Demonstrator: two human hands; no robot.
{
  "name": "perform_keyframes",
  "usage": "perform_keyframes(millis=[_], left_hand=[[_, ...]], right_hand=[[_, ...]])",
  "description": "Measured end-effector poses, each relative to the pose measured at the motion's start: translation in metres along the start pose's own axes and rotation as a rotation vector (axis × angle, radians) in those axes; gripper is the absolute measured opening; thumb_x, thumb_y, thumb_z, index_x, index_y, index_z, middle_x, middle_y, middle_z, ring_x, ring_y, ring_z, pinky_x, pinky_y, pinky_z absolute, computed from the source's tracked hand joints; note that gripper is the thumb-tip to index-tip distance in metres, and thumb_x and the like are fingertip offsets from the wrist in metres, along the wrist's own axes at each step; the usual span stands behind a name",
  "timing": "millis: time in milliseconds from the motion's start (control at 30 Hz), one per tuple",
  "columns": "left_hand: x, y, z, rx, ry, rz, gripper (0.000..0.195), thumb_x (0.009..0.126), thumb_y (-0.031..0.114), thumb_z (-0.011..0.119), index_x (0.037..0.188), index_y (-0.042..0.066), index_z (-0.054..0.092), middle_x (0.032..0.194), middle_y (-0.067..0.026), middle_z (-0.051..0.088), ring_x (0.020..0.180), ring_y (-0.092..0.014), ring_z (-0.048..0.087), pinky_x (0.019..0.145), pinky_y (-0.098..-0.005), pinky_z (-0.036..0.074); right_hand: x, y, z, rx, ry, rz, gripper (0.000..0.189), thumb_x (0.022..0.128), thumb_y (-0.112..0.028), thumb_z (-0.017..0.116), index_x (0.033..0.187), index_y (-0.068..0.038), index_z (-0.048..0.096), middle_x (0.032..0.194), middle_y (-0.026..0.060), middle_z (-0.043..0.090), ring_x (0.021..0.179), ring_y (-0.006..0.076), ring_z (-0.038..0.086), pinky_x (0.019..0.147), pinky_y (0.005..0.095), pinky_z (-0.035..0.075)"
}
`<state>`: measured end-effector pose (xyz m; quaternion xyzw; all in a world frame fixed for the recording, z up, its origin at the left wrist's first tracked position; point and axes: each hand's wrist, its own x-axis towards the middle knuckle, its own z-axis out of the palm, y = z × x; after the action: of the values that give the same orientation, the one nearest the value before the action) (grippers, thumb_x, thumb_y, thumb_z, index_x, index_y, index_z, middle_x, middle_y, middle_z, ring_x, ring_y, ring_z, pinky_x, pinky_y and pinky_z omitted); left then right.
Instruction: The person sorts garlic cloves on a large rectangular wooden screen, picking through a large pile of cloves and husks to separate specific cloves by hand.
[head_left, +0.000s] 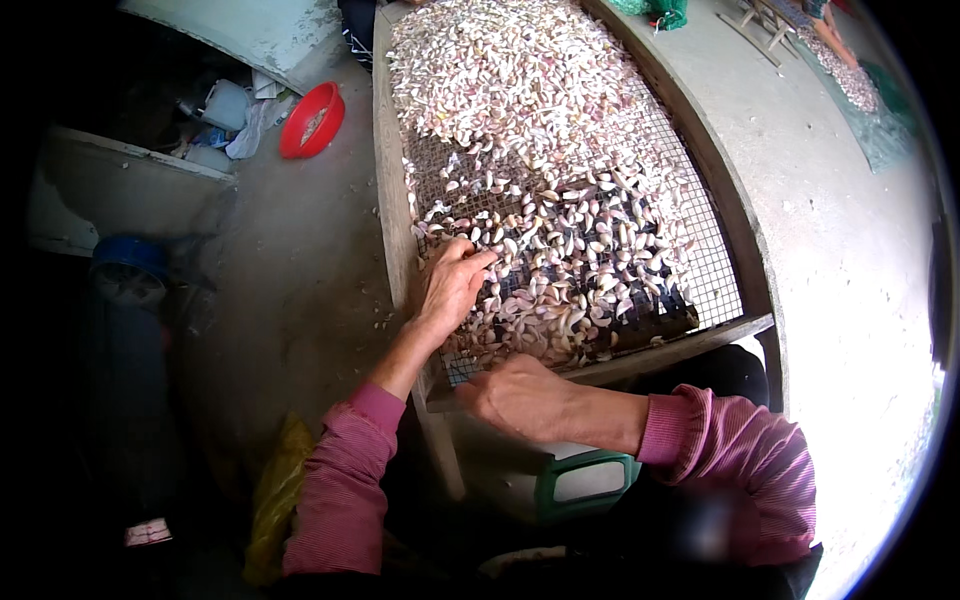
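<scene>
Loose garlic cloves (517, 82) lie across a wire mesh screen (716, 277) set in a wooden frame (720, 165). They are piled thickly at the far end and spread thinner near me. My left hand (448, 289) rests at the left side of the screen, its fingertips among the cloves; whether it pinches one is hidden. Over the near left corner, by the front wooden rail (675, 341), my right hand (517, 397) is curled with its back towards me. It is slightly blurred, and its fingertips and anything inside them cannot be seen.
A red plastic basin (313, 120) stands on the concrete floor to the left. A green plastic stool (551, 491) is under the near end. Yellow plastic sheeting (277, 495) lies by my left arm. Another person's limb (832, 41) shows at far right beside more cloves.
</scene>
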<state>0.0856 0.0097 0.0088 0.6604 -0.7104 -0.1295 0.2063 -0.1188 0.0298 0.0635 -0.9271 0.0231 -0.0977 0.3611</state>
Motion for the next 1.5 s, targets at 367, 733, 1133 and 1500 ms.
perform_keyframes(millis=[367,733,1133,1500], left_hand=[[-0.008,0.009,0.009,-0.040,0.116,-0.105,0.023,0.078,-0.005,0.062,0.098,0.006,0.064,0.093,-0.0111,0.057,0.083,-0.029,0.060,0.074,-0.0385,0.049],[-0.031,0.023,0.015,-0.139,-0.061,-0.042,0.009,0.078,0.003,0.069,0.087,0.004,0.067,0.084,-0.0098,0.059,0.078,-0.030,0.062,0.070,-0.0383,0.050],[-0.027,0.027,-0.018,-1.055,-0.079,-0.619,0.015,0.088,0.008,0.065,0.102,0.002,0.067,0.089,-0.0017,0.066,0.077,-0.010,0.061,0.070,-0.0259,0.049],[-0.028,0.038,-0.040,-1.458,-0.093,-0.717,0.012,0.094,0.017,0.062,0.098,0.005,0.064,0.086,-0.0024,0.063,0.076,-0.014,0.061,0.069,-0.0298,0.050]], right_hand=[[0.000,-0.003,0.012,-0.047,-0.074,-0.029,0.016,0.080,-0.010,0.058,0.092,0.000,0.057,0.081,0.0142,0.065,0.075,0.0298,0.068,0.063,0.0390,0.055],[-0.003,0.002,0.009,0.008,-0.066,-0.032,0.011,0.082,-0.011,0.057,0.087,-0.002,0.057,0.075,0.0132,0.065,0.072,0.0305,0.068,0.061,0.0400,0.054],[0.002,0.004,-0.002,-0.017,-0.107,0.046,0.011,0.084,-0.014,0.058,0.088,-0.004,0.059,0.078,0.0121,0.065,0.074,0.0314,0.068,0.062,0.0415,0.054],[0.001,0.030,-0.013,0.490,0.253,0.519,0.022,0.091,-0.024,0.063,0.092,-0.003,0.057,0.074,0.0147,0.064,0.073,0.0313,0.067,0.067,0.0410,0.052]])
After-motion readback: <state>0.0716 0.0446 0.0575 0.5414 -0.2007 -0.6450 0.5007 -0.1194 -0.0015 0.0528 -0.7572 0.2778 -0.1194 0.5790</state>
